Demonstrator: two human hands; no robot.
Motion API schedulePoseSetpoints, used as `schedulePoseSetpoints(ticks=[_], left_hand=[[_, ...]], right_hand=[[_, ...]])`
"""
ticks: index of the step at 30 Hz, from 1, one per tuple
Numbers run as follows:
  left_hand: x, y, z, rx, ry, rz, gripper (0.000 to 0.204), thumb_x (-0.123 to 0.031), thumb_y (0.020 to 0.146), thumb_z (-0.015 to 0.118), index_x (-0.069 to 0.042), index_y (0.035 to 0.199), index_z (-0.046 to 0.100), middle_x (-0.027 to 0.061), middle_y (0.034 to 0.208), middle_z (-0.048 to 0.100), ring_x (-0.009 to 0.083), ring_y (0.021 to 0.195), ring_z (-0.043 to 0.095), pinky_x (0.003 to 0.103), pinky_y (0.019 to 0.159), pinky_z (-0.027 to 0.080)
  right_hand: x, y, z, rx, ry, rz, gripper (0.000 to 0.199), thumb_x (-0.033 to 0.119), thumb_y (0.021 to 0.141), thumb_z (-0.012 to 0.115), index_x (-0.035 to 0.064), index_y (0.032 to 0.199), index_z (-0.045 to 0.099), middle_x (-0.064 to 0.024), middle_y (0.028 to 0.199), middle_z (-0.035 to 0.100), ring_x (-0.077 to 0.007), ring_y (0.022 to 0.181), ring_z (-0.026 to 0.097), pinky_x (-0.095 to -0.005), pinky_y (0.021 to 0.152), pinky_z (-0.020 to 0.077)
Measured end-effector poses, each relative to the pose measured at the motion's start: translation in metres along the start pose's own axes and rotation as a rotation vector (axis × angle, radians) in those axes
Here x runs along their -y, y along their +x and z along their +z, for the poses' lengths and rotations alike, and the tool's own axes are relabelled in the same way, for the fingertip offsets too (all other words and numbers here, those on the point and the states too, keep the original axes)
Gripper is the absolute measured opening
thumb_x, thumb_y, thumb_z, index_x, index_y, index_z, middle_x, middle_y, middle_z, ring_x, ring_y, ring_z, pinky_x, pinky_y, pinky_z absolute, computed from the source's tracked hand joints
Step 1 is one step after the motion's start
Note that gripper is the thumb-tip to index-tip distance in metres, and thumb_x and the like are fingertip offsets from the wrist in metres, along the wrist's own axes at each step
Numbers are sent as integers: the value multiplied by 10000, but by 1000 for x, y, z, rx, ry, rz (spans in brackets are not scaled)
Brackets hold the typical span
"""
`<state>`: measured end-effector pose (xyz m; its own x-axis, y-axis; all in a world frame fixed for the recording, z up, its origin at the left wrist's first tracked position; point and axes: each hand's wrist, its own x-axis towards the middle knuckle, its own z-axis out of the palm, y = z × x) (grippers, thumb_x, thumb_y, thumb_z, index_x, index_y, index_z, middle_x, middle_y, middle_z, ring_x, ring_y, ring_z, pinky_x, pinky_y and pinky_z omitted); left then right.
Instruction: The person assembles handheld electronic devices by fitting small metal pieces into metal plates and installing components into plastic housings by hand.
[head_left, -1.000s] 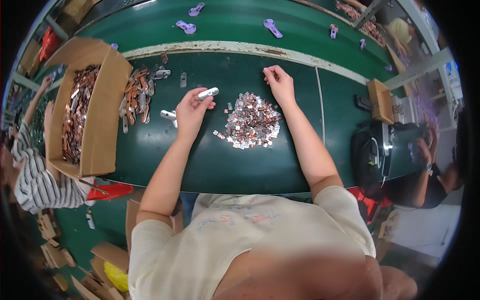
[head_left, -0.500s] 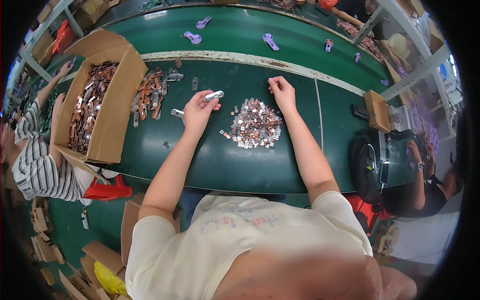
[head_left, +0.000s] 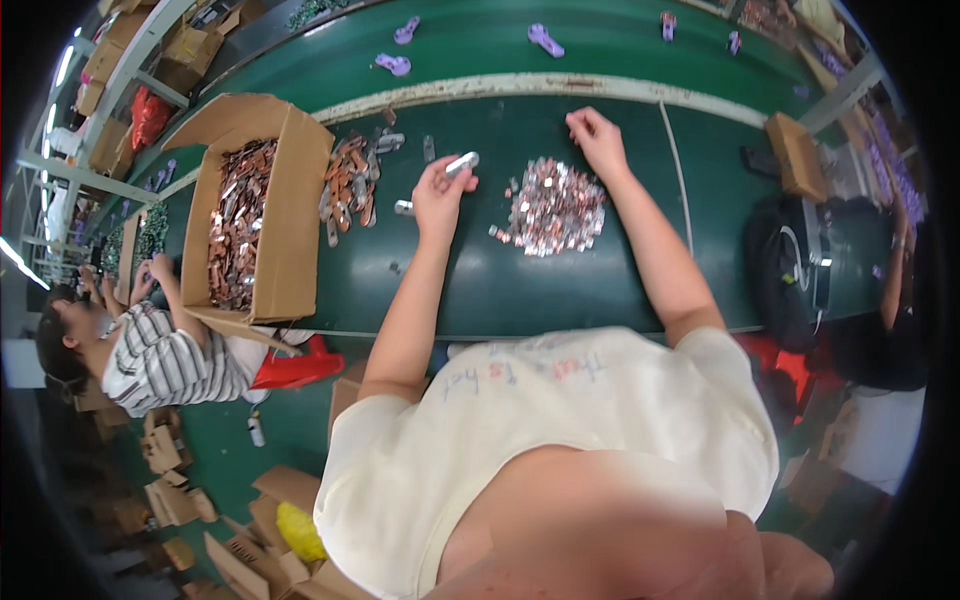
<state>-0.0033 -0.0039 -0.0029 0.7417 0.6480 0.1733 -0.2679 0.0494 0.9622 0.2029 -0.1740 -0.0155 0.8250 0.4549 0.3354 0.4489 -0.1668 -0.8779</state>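
Note:
My left hand (head_left: pixel 440 195) is closed around a small silver metal part (head_left: pixel 461 163) and holds it above the green table (head_left: pixel 500 280). A heap of small shiny metal pieces (head_left: pixel 555 207) lies just right of that hand. My right hand (head_left: pixel 597 138) rests on the table at the far edge of the heap, fingers curled and touching the pieces there; whether it holds one is hidden. A loose silver part (head_left: pixel 403 208) lies left of my left hand.
An open cardboard box (head_left: pixel 250 215) full of copper-coloured parts stands at the left, with more such parts (head_left: pixel 348 185) piled beside it. Purple parts (head_left: pixel 545 40) lie on the green belt beyond. A small brown box (head_left: pixel 797 155) sits far right. A person in a striped shirt (head_left: pixel 160 350) works at left.
The view has shifted slightly. My left hand still holds the silver part and has stayed left of the heap. My right hand stays at the heap's far edge.

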Motion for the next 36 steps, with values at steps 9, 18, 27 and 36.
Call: schedulePoseSetpoints(ticks=[9, 18, 27, 36], left_hand=[[2, 2, -3, 32, 0, -12, 265, 27, 792, 597, 64, 1036, 501, 136, 888, 613, 158, 711, 624, 220, 637, 510], [3, -5, -4, 68, -3, 9, 274, 36, 780, 604, 64, 1034, 504, 143, 876, 609, 173, 693, 617, 248, 628, 526], [0, 0, 5, 44, 41, -70, 272, 38, 789, 592, 61, 1046, 506, 129, 888, 604, 162, 704, 618, 225, 646, 510], [1, -1, 0, 47, 63, -96, 267, 34, 792, 591, 56, 1045, 507, 116, 882, 609, 151, 706, 614, 223, 645, 503]], right_hand=[[-1, 1, 4, 10, -8, 8, 237, 260, 830, 581, 29, 878, 600, -56, 673, 612, -118, 616, 583, -241, 589, 451], [7, -4, 5, 41, 6, 65, 232, 255, 834, 577, 28, 880, 588, -50, 671, 596, -111, 627, 577, -240, 593, 447], [-2, 4, 4, -37, 36, -2, 199, 214, 824, 589, 18, 858, 578, -82, 689, 605, -140, 615, 579, -257, 587, 454], [3, 3, 5, -306, 10, -24, 102, 61, 790, 574, 22, 882, 552, -79, 760, 557, -162, 639, 547, -269, 608, 455]])
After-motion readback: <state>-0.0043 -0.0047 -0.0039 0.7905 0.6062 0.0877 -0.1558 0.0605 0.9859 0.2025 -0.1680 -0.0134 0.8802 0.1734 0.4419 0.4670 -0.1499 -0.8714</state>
